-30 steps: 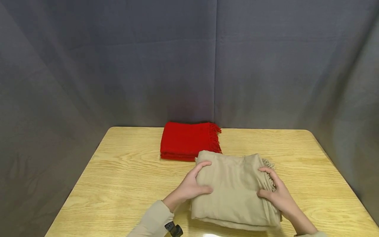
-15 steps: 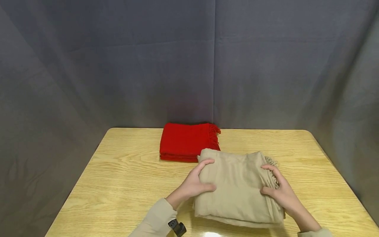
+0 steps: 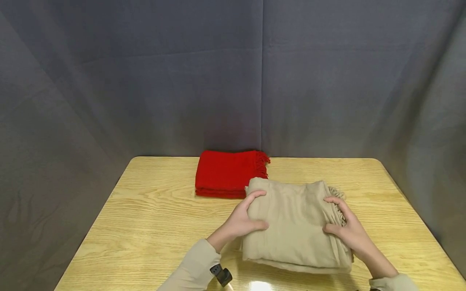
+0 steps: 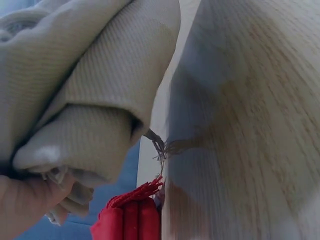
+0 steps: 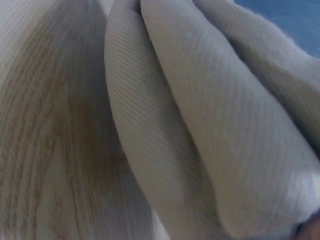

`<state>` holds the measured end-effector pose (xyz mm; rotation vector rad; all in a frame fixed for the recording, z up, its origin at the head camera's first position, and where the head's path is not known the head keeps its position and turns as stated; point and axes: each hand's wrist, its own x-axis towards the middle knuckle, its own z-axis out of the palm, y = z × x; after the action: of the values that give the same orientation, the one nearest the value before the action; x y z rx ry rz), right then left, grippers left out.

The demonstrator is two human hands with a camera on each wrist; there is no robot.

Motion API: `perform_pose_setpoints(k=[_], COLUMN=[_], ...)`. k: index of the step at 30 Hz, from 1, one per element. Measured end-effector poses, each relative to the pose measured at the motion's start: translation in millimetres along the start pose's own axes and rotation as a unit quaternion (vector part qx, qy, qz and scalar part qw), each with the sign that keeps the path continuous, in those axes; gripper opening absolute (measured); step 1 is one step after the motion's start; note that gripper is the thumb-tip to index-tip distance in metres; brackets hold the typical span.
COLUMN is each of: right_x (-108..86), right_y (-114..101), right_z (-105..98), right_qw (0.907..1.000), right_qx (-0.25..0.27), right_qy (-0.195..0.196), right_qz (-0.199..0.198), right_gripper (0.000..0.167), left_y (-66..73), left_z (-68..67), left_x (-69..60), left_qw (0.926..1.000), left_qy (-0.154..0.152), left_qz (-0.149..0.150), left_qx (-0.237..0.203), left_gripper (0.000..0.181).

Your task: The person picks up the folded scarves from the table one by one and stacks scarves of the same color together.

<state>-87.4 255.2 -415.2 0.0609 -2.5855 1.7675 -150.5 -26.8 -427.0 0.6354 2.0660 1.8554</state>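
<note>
A folded beige blanket (image 3: 291,222) with a fringe on its right side is held between both hands at the right-centre of the head view. My left hand (image 3: 242,220) grips its left edge, thumb on top and the other fingers partly hidden. On the fringed side, my right hand (image 3: 347,228) grips the opposite edge in the same way. The left wrist view shows thick rolled folds of the blanket (image 4: 115,75) tilted over the table, with fringe strands hanging near the surface. Stacked folds of the blanket (image 5: 210,125) fill most of the right wrist view.
A folded red blanket (image 3: 225,171) with fringe on its right lies at the back of the wooden table (image 3: 145,226). The beige blanket's far corner overlaps it in the head view. Grey curtains (image 3: 182,81) stand behind and on both sides.
Both hands and the beige blanket have moved slightly right and farther from the person. The red blanket stays in place on the table.
</note>
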Motion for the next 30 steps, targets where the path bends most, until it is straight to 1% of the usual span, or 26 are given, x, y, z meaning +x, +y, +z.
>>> perform_pose_setpoints(k=[4,8,15,19,25,30], right_x=[1.4,2.9,7.5,10.2,12.9,15.3], right_y=[-0.3,-1.0,-1.0,-0.2,0.5,0.3], right_z=[-3.4,-8.0,-12.3,-14.9,-18.3,-19.3], right_qw=[0.9999,0.9999,0.9998,0.9996,0.9996,0.9995], right_qx=[-0.004,0.004,-0.012,-0.023,-0.013,0.002], right_qy=[0.008,0.009,0.009,0.011,0.013,0.006], right_qz=[-0.01,-0.008,-0.012,-0.015,-0.022,-0.03], right_gripper=[0.067,0.067,0.065,0.066,0.066,0.065], left_y=[1.7,4.6,7.7,6.6,6.2,12.4], left_z=[1.0,2.2,4.4,5.3,6.4,6.9], left_x=[4.3,8.0,11.6,15.6,21.9,23.2], left_qw=[1.0,0.9999,1.0,1.0,0.9997,0.9994], left_qy=[-0.003,-0.008,-0.001,0.0,0.004,0.008], left_qz=[0.004,0.011,-0.005,0.002,0.022,0.028], left_qx=[-0.006,-0.008,-0.004,-0.004,0.003,0.018], left_gripper=[0.073,0.074,0.073,0.074,0.074,0.074])
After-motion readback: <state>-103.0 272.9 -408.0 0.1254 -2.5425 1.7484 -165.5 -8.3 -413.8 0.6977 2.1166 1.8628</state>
